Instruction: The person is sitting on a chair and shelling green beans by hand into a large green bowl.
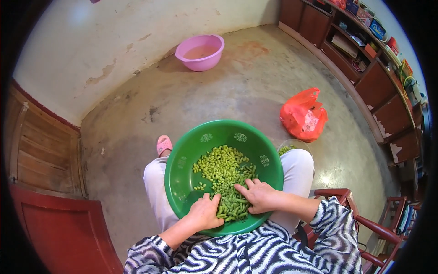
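A large green plastic basin (181, 171) rests on my lap between my knees. Shelled green soybeans (219, 161) are heaped in its far half, and unshelled soybean pods (234, 202) lie in the near half. My left hand (205, 210) touches the left side of the pods, thumb and fingers apart. On the right side of the pods is my right hand (258, 196), its fingers spread over them. The undersides of both hands are hidden, and no item shows held in either.
A red plastic bag (303, 116) stands on the floor at right, near a clear container (296, 143) with green pieces, partly behind my knee. A pink basin (200, 53) of liquid is by the wall. Cabinets (342, 65) line the right; a red wooden chair (373, 227) is beside me.
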{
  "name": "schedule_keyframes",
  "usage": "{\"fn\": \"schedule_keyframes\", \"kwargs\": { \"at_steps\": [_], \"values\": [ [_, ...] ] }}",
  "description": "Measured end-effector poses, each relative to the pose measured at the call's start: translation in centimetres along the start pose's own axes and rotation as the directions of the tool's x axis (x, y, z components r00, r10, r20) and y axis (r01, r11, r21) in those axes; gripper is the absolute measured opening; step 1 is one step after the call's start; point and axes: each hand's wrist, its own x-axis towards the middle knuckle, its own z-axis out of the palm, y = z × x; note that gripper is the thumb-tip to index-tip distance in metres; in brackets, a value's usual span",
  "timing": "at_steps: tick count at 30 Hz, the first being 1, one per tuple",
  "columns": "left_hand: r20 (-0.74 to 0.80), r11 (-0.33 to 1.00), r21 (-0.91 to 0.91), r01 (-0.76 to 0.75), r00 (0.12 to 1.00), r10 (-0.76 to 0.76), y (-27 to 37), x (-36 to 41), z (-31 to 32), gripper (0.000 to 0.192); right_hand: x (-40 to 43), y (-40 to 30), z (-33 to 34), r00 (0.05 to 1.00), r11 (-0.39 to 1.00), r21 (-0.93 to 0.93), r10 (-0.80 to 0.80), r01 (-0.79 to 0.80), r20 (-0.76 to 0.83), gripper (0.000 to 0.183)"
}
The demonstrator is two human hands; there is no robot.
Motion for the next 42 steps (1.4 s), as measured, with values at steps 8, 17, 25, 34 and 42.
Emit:
{"fn": "schedule_keyframes", "kwargs": {
  "at_steps": [8,17,25,34,42],
  "values": [
    [-0.132,0.881,-0.473,-0.007,0.989,-0.063,-2.0,1.4,2.3,0.072,0.1,-0.8,0.1,0.992,0.768,0.628,0.08,-0.126,0.102,0.083],
    [0.093,-0.027,-0.996,0.091,0.989,-0.114,-0.6,1.1,2.1,0.059,0.4,-0.5,1.9,0.994,0.261,0.963,0.1,-0.066,0.041,0.073],
    [-0.098,-0.056,-0.993,-0.104,0.991,-0.092,0.3,-0.8,-1.3,0.059,-1.0,-1.0,-1.1,0.986,0.231,0.967,0.103,0.105,-0.132,0.067],
    [-0.222,0.748,-0.604,-0.276,0.959,0.175,-1.3,-1.4,-0.4,0.039,-2.5,0.0,-1.7,0.966,0.672,0.695,-0.188,0.258,-0.177,0.038],
    [-0.373,0.897,-0.377,-0.231,0.924,0.082,-1.8,-1.6,-3.3,0.023,-2.8,0.5,-4.5,0.962,0.889,0.38,-0.195,0.256,-0.191,0.025]
  ]
}}
